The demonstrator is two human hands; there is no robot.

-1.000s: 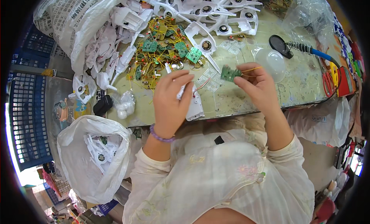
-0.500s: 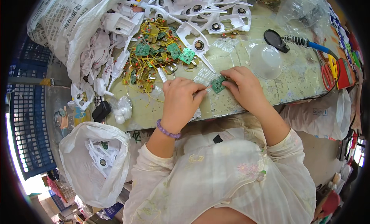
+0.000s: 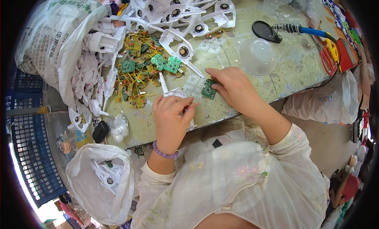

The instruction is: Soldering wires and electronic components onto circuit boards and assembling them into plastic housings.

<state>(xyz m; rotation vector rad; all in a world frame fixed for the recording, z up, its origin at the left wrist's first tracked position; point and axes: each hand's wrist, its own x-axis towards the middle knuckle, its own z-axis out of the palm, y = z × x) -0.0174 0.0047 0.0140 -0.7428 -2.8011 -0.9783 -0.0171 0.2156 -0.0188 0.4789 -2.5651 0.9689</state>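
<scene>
My right hand (image 3: 235,89) pinches a small green circuit board (image 3: 209,89) by its right edge, just above the table. To its left, my left hand (image 3: 172,115), with a purple bead bracelet on the wrist, is closed with thumb and forefinger together. A thin red wire (image 3: 192,106) sticks out from those fingertips. Partly hidden beneath the left hand lies a white plastic housing (image 3: 175,93). Beyond it is a pile of circuit boards with yellow wires (image 3: 134,67), two bright green boards (image 3: 172,65) resting on its right side.
White plastic housings with round black centres (image 3: 183,51) are heaped at the back. A soldering iron (image 3: 304,29) sits in its coiled holder at the right, near a clear plastic dome (image 3: 257,57) and red-handled pliers (image 3: 327,61). An open white bag (image 3: 75,170) stands at lower left.
My hands have drawn apart; the left has moved nearer to me, away from the board, with the red wire. The board has turned in my right hand. The whole view has shifted.
</scene>
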